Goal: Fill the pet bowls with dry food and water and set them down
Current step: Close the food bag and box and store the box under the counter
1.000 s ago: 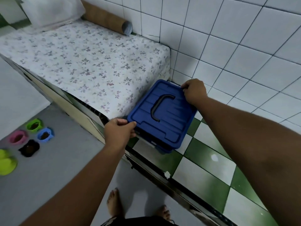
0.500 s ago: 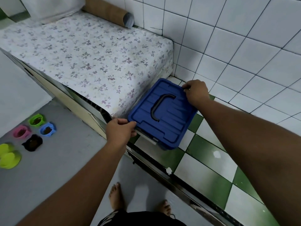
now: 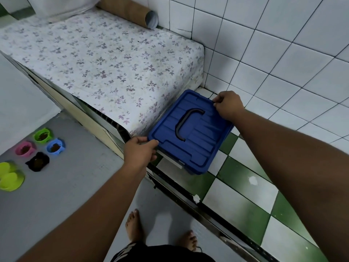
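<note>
Over by the tiled corner, most of the room was taken up by the mattress (image 3: 105, 69), so the box (image 3: 198, 140) was squeezed in just beside its end, over the green-and-white tiles (image 3: 245, 186). It was gripped at two opposite spots, probably so the weight was kept level. The left hand (image 3: 139, 154) was curled round the near corner, thumb on top and fingers tucked under the rim. The right hand (image 3: 229, 104) was hooked over the far edge, fingers bunched together. The handle (image 3: 186, 125) was left untouched. The bowls (image 3: 55, 146) were parked well apart on the grey floor (image 3: 75, 186), four with brown food inside, so the kibble step was judged mostly done. Water couldn't be made out in the lime ones (image 3: 9, 176).
</note>
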The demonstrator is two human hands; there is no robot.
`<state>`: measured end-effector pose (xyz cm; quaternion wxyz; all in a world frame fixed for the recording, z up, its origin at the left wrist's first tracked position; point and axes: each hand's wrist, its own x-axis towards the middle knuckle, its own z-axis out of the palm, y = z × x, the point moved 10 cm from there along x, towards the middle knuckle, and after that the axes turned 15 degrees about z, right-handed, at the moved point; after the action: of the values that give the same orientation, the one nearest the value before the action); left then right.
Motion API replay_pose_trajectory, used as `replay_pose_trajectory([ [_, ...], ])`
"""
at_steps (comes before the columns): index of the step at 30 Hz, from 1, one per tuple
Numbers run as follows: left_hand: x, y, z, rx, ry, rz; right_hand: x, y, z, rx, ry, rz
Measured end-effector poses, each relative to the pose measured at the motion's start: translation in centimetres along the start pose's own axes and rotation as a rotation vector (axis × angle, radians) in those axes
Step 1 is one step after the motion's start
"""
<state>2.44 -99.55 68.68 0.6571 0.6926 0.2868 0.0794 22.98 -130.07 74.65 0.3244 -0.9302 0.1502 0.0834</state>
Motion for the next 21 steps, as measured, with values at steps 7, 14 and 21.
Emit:
replay_pose_trajectory([
  [7,0.2,-0.5,0.2,-0.050,0.014,-0.034,0.6,0.2,0.1,-0.007,-0.030,0.036],
  [14,-0.2,-0.5,0.4,-0.061,0.009,-0.058,0.7,0.8,0.4,-0.013,-0.175,0.071],
  [21,-0.9,-1.2,1.6,-0.136,-0.027,-0.180,1.3,2.3,0.6,0.076,-0.223,0.147],
])
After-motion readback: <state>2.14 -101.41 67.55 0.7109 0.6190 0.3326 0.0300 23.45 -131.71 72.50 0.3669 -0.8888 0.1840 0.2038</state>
